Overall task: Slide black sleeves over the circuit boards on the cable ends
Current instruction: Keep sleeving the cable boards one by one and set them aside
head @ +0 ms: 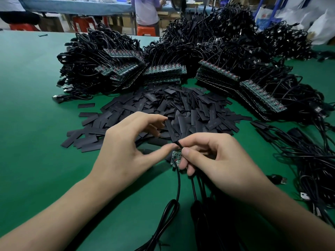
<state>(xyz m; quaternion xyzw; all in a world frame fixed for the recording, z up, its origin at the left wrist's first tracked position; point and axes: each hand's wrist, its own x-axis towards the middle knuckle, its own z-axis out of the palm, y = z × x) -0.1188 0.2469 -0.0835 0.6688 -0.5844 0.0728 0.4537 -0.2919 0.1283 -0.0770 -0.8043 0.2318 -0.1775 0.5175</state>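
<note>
Between my hands, above green mat (36,105): black sleeve (171,130), pinched end to end by my left hand (125,147). Circuit board (175,158) just below, clamped with cable (178,185) in my right hand (217,160). Step: lining up. Next, I judge: sleeve mouth open, square onto board end.

Sleeves (163,109) heaped before cable bundles (163,57); hands (174,156) nearest.
</note>
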